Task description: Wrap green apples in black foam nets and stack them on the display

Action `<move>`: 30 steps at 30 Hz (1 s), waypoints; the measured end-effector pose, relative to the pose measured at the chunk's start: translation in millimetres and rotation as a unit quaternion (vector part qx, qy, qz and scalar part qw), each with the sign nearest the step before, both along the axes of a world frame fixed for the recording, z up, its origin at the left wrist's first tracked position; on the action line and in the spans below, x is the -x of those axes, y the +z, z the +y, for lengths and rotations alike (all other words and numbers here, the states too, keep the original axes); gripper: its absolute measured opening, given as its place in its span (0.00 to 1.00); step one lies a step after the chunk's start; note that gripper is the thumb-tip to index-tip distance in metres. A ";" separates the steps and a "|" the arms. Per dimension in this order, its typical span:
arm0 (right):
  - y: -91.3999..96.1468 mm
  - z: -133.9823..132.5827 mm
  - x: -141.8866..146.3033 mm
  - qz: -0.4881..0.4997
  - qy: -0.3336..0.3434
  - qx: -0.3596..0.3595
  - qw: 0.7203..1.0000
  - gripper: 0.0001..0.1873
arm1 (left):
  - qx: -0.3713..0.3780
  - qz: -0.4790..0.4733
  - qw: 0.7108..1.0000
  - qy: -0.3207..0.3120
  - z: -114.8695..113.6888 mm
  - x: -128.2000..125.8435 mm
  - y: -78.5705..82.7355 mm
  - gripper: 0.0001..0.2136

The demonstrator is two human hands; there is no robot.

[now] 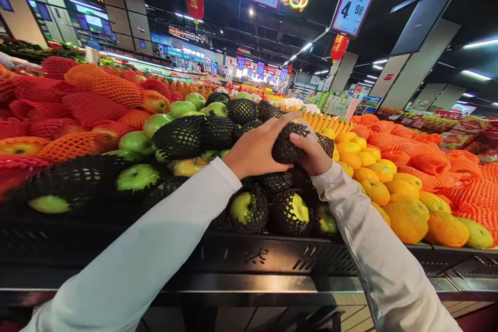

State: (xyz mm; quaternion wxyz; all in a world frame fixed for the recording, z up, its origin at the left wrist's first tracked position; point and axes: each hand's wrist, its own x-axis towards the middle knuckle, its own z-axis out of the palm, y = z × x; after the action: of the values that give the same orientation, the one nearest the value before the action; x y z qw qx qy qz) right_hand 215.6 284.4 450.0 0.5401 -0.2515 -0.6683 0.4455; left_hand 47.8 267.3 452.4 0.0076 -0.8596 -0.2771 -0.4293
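Note:
Both my hands meet on one fruit wrapped in black foam netting [290,144], on top of the pile of green apples [136,176]. My left hand [254,149] wraps around its left side, fingers curled over the top. My right hand [309,154] grips it from the right and below. Many of the green apples around it sit in black net sleeves [179,137], others lie bare. Both my arms wear white sleeves.
Red and orange netted fruit [89,96] fills the stand to the left, oranges [404,218] and orange netting to the right. A black display rim [257,257] runs along the front. Price signs [352,8] hang overhead; shop aisles lie beyond.

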 end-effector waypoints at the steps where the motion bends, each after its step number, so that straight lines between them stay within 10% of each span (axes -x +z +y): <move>1: -0.7 0.4 -0.6 -0.010 -0.002 -0.005 1.000 0.31 | 0.003 0.010 1.000 0.027 -0.7 -0.1 0.0 0.39; 7: -1.0 2.1 -8.9 -0.091 0.006 -0.049 0.995 0.34 | -0.079 -0.018 0.988 0.133 1.5 2.1 2.3 0.38; 14: 3.5 2.5 -13.5 -0.119 -0.094 -0.166 0.974 0.35 | -0.086 0.030 0.995 0.029 2.2 1.2 5.5 0.37; 22: -2.8 12.2 -17.6 -0.175 -0.259 -0.227 0.922 0.37 | -0.038 0.063 0.995 0.066 5.4 -1.0 6.1 0.48; 26: 5.3 9.8 -28.6 -0.219 -0.381 -0.300 0.847 0.38 | -0.007 0.058 0.983 0.171 -30.7 28.0 1.2 0.49; 30: 9.3 10.7 -36.6 -0.294 -0.455 -0.249 0.803 0.37 | -0.035 -0.002 0.966 0.255 -102.1 95.9 -49.4 0.37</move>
State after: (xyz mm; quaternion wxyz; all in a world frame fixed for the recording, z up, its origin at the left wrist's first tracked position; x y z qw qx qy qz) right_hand 252.2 295.1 459.3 0.5026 -0.5022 -0.6920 -0.1279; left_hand -48.1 165.2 402.9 0.1467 -0.7586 -0.4719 -0.4246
